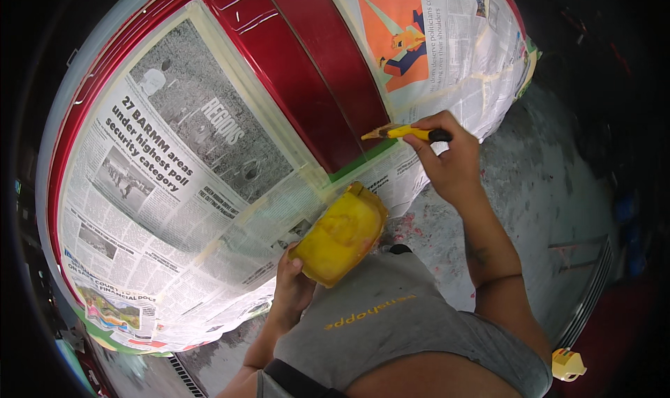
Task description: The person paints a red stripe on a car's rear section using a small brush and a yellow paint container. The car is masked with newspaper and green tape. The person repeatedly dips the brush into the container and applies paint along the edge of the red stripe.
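Note:
My left hand point(292, 290) grips the lower left edge of a shallow yellow container point(340, 232), its inside coated yellow. It is held in front of my grey shirt. In my right hand point(452, 159) is a paintbrush point(405, 131) with a yellow and black handle. Its bristles point left, over the lower right corner of a dark red panel point(317, 84); I cannot tell whether they touch it. Along the panel's lower end runs a green strip point(363, 164), bordered by pale masking tape point(307, 171).
Newspaper sheets point(167, 216) cover the vehicle-like body left of the red panel, and more newspaper point(460, 56) covers the right. Red bodywork point(70, 129) shows along the left rim. Right of me lies a stained grey floor point(537, 168), with a pale yellow jug point(569, 365) at the lower right.

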A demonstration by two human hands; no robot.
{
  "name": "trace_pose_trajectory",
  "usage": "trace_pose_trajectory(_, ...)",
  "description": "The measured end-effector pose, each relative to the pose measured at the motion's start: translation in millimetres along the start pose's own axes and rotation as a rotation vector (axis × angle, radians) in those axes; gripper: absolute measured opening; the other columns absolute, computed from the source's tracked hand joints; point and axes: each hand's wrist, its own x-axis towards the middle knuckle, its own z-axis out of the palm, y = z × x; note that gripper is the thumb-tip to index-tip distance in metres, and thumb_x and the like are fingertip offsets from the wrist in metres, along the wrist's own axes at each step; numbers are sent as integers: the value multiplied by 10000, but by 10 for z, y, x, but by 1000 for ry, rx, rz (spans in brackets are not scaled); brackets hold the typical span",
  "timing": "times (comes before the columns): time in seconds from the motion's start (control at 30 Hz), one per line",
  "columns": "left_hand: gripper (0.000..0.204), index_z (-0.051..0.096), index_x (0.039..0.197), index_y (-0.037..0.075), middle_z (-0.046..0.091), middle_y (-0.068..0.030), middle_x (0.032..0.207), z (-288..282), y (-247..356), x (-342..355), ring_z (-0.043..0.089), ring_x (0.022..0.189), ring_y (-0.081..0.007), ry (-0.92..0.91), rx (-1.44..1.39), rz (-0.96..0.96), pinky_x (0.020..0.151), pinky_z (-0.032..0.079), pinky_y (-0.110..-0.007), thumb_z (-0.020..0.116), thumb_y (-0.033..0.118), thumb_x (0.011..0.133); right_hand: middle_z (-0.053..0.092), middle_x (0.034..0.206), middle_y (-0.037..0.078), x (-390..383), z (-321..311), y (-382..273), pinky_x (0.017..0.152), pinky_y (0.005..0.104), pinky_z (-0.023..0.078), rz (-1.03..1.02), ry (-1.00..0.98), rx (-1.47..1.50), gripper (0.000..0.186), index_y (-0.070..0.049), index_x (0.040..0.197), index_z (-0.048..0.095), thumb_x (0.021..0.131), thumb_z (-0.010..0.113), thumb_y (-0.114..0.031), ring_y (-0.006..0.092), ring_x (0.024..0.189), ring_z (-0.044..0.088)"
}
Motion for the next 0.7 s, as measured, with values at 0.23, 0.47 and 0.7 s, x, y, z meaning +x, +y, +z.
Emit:
trace_pose_trajectory(0.23, 814, 536, 1499, -17, 650, -163, 1461, 82, -21, -6, 652, 1365, -274, 11, -13, -11, 1162, 532, -440, 856, 489, 948, 797, 991, 97, 408, 80, -220, 825, 305, 609, -112, -137, 9, 227, 14, 1082, 708, 964, 893, -44, 156, 894, 772)
trace_pose_trajectory(0.47, 891, 532, 1522, -36, 649, -156, 1471, 98, 37, -20, 645, 1371, -268, -34, 46, -10, 1147, 534, -429, 849, 556, 936, 743, 955, 70, 693, -126, -430, 790, 287, 590, -123, -143, 13, 216, -2, 1055, 691, 958, 884, -15, 110, 859, 717)
trace_pose_trajectory(0.7, 960, 515, 1576, -33, 634, -161, 1527, 125, 55, -75, 622, 1416, -288, 0, 53, -23, 1200, 496, -439, 865, 568, 914, 737, 927, 44, 1085, -43, -583, 750, 277, 572, -230, -17, 85, 202, -12, 1042, 682, 976, 872, -32, 107, 817, 710)
